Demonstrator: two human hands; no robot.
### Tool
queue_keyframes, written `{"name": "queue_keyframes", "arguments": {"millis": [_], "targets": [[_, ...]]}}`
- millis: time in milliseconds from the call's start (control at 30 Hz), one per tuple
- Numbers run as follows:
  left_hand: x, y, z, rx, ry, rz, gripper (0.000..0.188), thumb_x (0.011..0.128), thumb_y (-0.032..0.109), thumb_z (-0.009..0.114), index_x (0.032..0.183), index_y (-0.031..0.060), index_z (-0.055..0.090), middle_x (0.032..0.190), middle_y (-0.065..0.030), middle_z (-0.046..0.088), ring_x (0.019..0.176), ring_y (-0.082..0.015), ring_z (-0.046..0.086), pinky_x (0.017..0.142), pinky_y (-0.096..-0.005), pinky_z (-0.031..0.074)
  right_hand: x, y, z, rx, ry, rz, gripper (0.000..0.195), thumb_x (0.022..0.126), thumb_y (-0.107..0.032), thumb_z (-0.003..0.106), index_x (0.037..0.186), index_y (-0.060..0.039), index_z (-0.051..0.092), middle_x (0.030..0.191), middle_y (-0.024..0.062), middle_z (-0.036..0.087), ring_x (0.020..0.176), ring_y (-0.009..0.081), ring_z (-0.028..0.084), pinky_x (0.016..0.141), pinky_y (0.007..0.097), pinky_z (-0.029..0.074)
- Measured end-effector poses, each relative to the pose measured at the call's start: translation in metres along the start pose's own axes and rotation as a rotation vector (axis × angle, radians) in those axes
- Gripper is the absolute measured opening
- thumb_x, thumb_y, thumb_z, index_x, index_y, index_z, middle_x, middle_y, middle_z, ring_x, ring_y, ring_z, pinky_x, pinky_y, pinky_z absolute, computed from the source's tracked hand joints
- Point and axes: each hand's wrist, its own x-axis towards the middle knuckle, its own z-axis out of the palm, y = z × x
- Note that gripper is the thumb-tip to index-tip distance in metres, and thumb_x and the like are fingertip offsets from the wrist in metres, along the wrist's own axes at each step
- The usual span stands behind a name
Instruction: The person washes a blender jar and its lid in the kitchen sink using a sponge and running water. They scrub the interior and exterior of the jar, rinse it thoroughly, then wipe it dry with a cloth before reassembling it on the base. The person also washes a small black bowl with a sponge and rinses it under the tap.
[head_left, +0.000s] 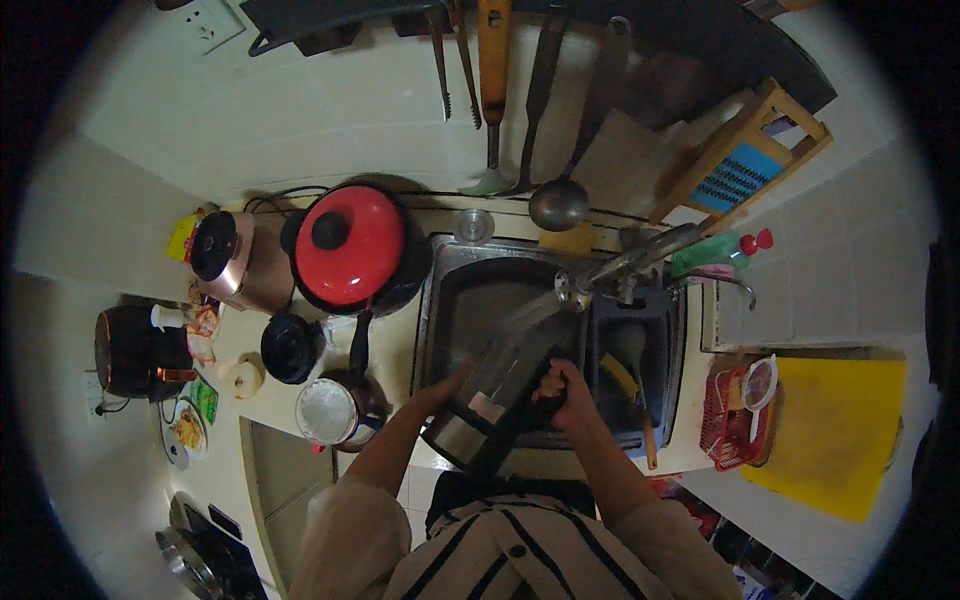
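A clear blender jug (484, 394) with a dark base and a dark handle is tilted over the sink, its open end toward the faucet (574, 289). Water runs from the faucet toward the jug's mouth. My right hand (559, 390) is closed around the jug's handle. My left hand (450, 386) lies against the jug's left side, its fingers partly hidden behind it. Beneath is the left basin of the steel sink (426, 330).
Left of the sink stand a black pot with a red lid (349, 244), a rice cooker (247, 262) and a white-topped container (326, 411). The right basin holds a brush (645, 420). A red basket (724, 420) and yellow board (832, 427) lie farther right.
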Motion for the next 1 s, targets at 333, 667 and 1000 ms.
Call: {"name": "queue_keyframes", "arguments": {"millis": [333, 667, 1000], "targets": [[-0.067, -0.007, 0.009, -0.064, 0.044, -0.059, 0.084, 0.069, 0.074, 0.026, 0.127, 0.0131, 0.032, 0.121, -0.0097, 0.043, 0.107, -0.0235, 0.043, 0.092, -0.0371, 0.032, 0.017, 0.024, -0.001, 0.009, -0.039, 0.093, 0.024, 0.073, -0.016, 0.059, 0.059, -0.0136, 0.041, 0.046, -0.0040, 0.036, 0.043, 0.0121, 0.039, 0.054, 0.0341, 0.040], [-0.043, -0.018, -0.002, -0.165, 0.043, 0.214, 0.086, 0.071, 0.072, 0.028, 0.123, 0.0044, 0.037, 0.117, -0.0108, 0.046, 0.100, -0.0235, 0.047, 0.090, -0.0362, 0.034, 0.022, 0.023, 0.013, -0.104, 0.021, -0.013, 0.023, 0.072, -0.023, 0.063, 0.064, -0.0125, 0.044, 0.050, -0.0009, 0.040, 0.043, 0.0123, 0.039, 0.049, 0.0309, 0.039], [-0.026, 0.009, 0.002, -0.261, 0.018, 0.191, 0.087, 0.070, 0.072, 0.031, 0.126, 0.0050, 0.033, 0.123, -0.0108, 0.040, 0.110, -0.0237, 0.039, 0.095, -0.0339, 0.028, 0.054, 0.001, 0.016, -0.283, 0.114, -0.183, 0.023, 0.072, -0.025, 0.064, 0.069, -0.0094, 0.047, 0.055, 0.0024, 0.044, 0.044, 0.0127, 0.040, 0.047, 0.0318, 0.037]]}}
